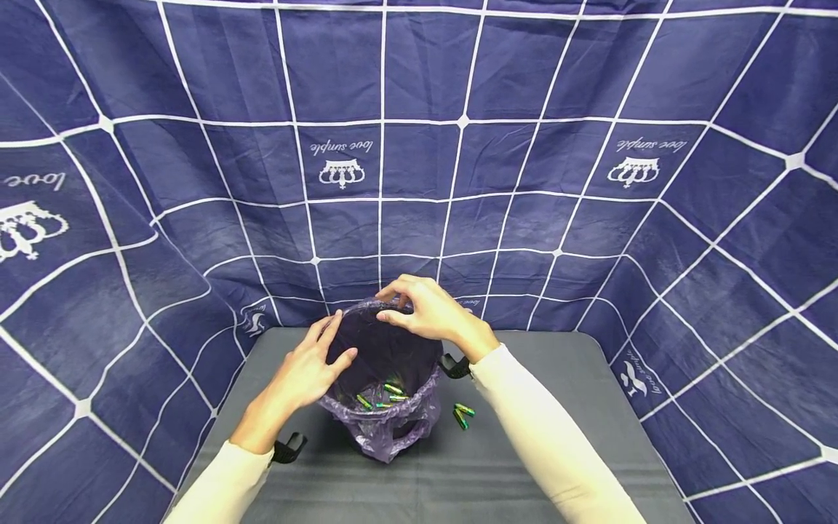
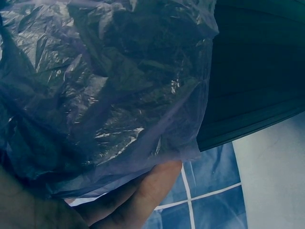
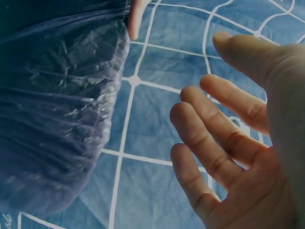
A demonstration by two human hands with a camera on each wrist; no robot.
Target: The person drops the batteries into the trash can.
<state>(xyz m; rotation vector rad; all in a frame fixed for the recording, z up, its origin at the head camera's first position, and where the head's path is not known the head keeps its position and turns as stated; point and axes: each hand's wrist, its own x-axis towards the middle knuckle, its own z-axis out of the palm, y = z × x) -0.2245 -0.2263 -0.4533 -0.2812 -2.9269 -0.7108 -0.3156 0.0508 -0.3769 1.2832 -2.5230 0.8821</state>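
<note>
A dark bin (image 1: 353,336) stands on the grey table, lined with a thin purple plastic bag (image 1: 386,429) folded over its rim. Several small shiny green-and-yellow cylinders (image 1: 393,388), like batteries, lie inside it. At the left side of the rim is my left hand (image 1: 310,371), fingers fairly straight and thumb apart; in the left wrist view its fingers touch the edge of the bag (image 2: 119,95). My right hand (image 1: 425,306) is over the far rim, and the right wrist view shows its fingers spread and loosely bent, apart from the bag (image 3: 62,105), holding nothing.
More green-and-yellow cylinders (image 1: 462,415) lie on the grey table (image 1: 524,451) to the right of the bin. Blue cloth (image 1: 419,167) with white grid lines hangs behind and at both sides. Black straps (image 1: 288,447) are at the wrists.
</note>
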